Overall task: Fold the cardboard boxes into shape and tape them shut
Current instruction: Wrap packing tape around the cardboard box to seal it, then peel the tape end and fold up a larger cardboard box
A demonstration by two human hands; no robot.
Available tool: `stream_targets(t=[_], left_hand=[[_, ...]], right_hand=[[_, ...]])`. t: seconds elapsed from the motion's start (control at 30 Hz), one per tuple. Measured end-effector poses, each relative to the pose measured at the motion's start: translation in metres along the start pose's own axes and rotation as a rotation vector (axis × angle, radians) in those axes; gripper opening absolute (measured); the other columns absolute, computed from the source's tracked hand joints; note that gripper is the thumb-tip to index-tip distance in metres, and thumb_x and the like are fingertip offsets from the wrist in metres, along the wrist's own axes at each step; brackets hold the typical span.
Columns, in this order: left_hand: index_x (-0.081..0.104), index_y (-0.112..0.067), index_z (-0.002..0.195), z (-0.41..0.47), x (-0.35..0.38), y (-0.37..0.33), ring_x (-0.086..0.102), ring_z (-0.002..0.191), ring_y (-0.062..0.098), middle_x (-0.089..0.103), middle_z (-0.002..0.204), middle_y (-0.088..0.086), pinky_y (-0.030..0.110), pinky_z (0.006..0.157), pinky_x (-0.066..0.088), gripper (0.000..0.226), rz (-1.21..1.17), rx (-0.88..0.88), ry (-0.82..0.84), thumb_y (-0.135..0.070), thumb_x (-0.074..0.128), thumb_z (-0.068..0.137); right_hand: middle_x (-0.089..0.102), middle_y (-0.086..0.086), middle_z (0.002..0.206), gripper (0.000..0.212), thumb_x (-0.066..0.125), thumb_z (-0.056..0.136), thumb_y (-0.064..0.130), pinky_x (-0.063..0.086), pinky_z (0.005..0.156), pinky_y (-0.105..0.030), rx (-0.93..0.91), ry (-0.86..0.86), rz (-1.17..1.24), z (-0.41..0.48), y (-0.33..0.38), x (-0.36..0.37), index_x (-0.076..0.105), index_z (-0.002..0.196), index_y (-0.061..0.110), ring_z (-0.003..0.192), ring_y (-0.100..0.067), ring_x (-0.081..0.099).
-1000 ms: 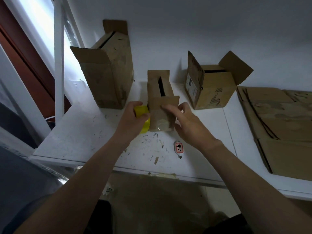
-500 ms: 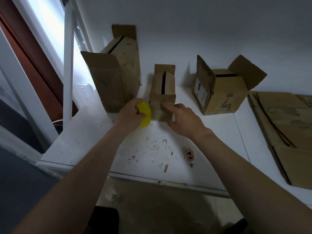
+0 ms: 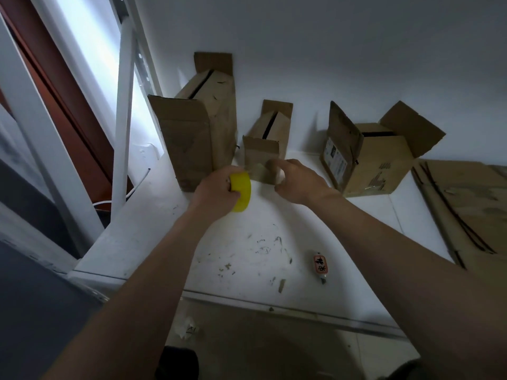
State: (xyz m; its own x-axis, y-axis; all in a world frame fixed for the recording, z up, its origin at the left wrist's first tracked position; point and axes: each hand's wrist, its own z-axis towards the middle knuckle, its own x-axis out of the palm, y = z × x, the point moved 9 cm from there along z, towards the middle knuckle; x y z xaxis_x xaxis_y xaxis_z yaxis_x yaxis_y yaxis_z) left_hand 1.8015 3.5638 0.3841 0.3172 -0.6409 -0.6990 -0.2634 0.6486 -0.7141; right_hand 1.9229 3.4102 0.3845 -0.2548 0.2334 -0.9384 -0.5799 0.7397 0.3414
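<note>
Three boxes (image 3: 381, 160) stand, the small box (image 3: 264, 154) midmost. Left of it the left hand (image 3: 215, 193) grips the one tape roll (image 3: 242, 192); the right hand's (image 3: 300, 182) curled fingers (image 3: 274, 163) hold its front. It now sits farther from the cutter (image 3: 320, 266).

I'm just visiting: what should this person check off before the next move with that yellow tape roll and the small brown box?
1. Left hand grips the yellow tape roll: ok.
2. Right hand touches the front of the small brown cardboard box: ok.
3. Its top flaps closed: not ok, one stands up and a dark slot shows.
4. Tape stuck flat on it: cannot tell.
5. Small orange-labelled tool lies on the white table by the right forearm: ok.
</note>
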Motion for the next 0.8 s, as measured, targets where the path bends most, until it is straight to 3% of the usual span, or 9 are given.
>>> stream_targets(t=[0.13, 0.23, 0.33, 0.5, 0.67, 0.8], left_hand=[[0.055, -0.037, 0.132, -0.018, 0.011, -0.027, 0.055, 0.098, 0.018, 0.057, 0.110, -0.008, 0.028, 0.071, 0.040, 0.051, -0.028, 0.063, 0.028, -0.013, 0.065, 0.088], [0.057, -0.033, 0.133, -0.044, 0.030, -0.057, 0.058, 0.103, 0.021, 0.060, 0.114, -0.005, 0.033, 0.080, 0.046, 0.051, -0.031, 0.135, 0.061, -0.015, 0.066, 0.086], [0.060, -0.031, 0.130, -0.071, 0.056, -0.083, 0.063, 0.105, 0.024, 0.066, 0.117, 0.000, 0.038, 0.089, 0.053, 0.049, -0.056, 0.172, 0.100, -0.016, 0.068, 0.084], [0.063, -0.028, 0.128, -0.099, 0.104, -0.139, 0.067, 0.097, 0.021, 0.076, 0.095, 0.001, 0.030, 0.083, 0.053, 0.048, -0.070, 0.221, 0.120, -0.008, 0.072, 0.085], [0.066, -0.020, 0.127, -0.104, 0.153, -0.224, 0.066, 0.101, 0.026, 0.074, 0.109, 0.006, 0.038, 0.086, 0.054, 0.042, -0.107, 0.293, 0.163, -0.006, 0.070, 0.088], [0.061, -0.027, 0.131, -0.102, 0.202, -0.274, 0.069, 0.094, 0.022, 0.076, 0.095, 0.000, 0.034, 0.079, 0.056, 0.045, -0.196, 0.286, 0.234, -0.008, 0.068, 0.091]], right_hand=[[0.046, -0.005, 0.150, 0.060, 0.063, 0.093, 0.031, 0.046, 0.104, -0.041, 0.016, 0.022, 0.037, -0.042, -0.020, -0.008, 0.045, 0.150, 0.031, 0.133, -0.028, 0.050], [0.049, -0.002, 0.151, 0.049, 0.065, 0.094, 0.031, 0.041, 0.110, -0.035, 0.022, 0.052, 0.063, -0.083, -0.042, -0.020, 0.055, 0.143, 0.027, 0.137, -0.022, 0.047], [0.053, 0.002, 0.148, 0.043, 0.066, 0.094, 0.035, 0.043, 0.109, -0.036, 0.084, 0.076, 0.068, -0.128, -0.079, -0.035, 0.060, 0.136, 0.031, 0.132, -0.020, 0.052], [0.055, 0.004, 0.141, 0.041, 0.066, 0.093, 0.039, 0.045, 0.101, -0.033, 0.222, 0.082, 0.030, -0.197, -0.164, -0.063, 0.060, 0.133, 0.035, 0.122, -0.017, 0.056], [0.057, 0.001, 0.136, 0.039, 0.065, 0.094, 0.034, 0.049, 0.094, -0.032, 0.388, 0.050, 0.123, -0.264, -0.258, -0.086, 0.061, 0.132, 0.027, 0.113, -0.019, 0.060], [0.068, -0.006, 0.116, 0.027, 0.057, 0.097, 0.030, 0.052, 0.095, -0.040, 0.492, -0.004, 0.145, -0.303, -0.324, -0.101, 0.070, 0.116, 0.014, 0.106, -0.026, 0.063]])
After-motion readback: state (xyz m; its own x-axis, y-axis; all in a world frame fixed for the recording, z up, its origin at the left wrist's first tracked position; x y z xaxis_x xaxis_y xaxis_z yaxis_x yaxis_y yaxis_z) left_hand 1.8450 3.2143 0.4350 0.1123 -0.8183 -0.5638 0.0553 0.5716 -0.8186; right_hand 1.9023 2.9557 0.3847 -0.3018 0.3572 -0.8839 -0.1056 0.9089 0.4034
